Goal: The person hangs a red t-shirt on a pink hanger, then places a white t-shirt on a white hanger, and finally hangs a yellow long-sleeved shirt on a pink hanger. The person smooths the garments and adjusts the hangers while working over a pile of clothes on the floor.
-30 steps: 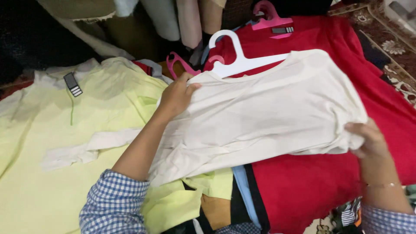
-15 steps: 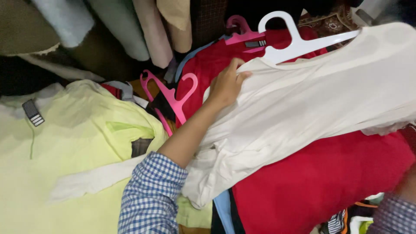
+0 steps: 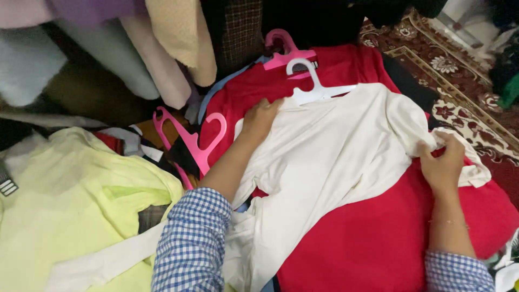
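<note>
A: What takes up most of the view?

B: A red garment (image 3: 378, 227) spreads from the centre toward five o'clock, and a pale yellow shirt (image 3: 70, 211) fills the eight o'clock corner. Rolled fabrics (image 3: 157, 59) hang at eleven o'clock, and a patterned rug (image 3: 465, 92) shows at two o'clock.

A: And the white top?

B: The white top (image 3: 335, 157) lies flat over the red garment, centre frame, on a white hanger (image 3: 316, 86) at twelve o'clock. A pink hanger (image 3: 197, 143) sits at nine o'clock of it.

A: The hands?

B: The left hand (image 3: 260, 116) rests open, palm down on the top's shoulder. The right hand (image 3: 444, 165), at three o'clock, pinches the sleeve end closed between its fingers.

A: How far along?

B: I'd judge the top is spread and on its hanger, but the sleeve is bunched and the lower body creased, so smoothing is unfinished.
</note>
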